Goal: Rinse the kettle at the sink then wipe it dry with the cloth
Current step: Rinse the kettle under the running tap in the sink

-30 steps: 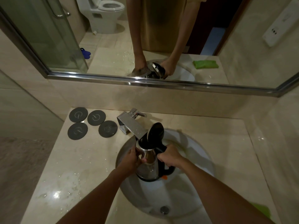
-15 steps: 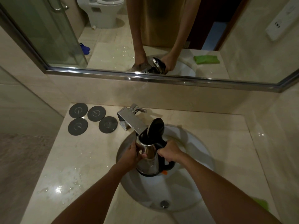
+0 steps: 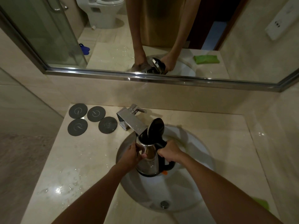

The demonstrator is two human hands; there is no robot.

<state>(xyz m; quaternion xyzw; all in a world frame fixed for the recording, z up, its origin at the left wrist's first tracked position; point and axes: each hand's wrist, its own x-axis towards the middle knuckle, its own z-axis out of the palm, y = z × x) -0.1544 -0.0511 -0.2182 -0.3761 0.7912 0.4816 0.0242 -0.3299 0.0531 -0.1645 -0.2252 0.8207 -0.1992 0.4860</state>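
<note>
Right hand (image 3: pixel 169 153) grips the kettle (image 3: pixel 150 160) handle; left hand (image 3: pixel 131 156) curls round its side, under the tap (image 3: pixel 131 121).

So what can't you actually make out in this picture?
- Water from the tap: head view, too faint to tell.
- Inside the kettle: dark, shaded by its raised lid.
- Green cloth: mostly behind the right arm.
- Kettle handle: largely covered by the right hand.
- Left hand fingertips: behind the kettle.

I hold the kettle (image 3: pixel 149 160) over the sink (image 3: pixel 194 188), under the tap (image 3: pixel 131 120). Four round mats (image 3: pixel 92 121) lie left of the tap. The cloth (image 3: pixel 261 204) lies on my right.
</note>
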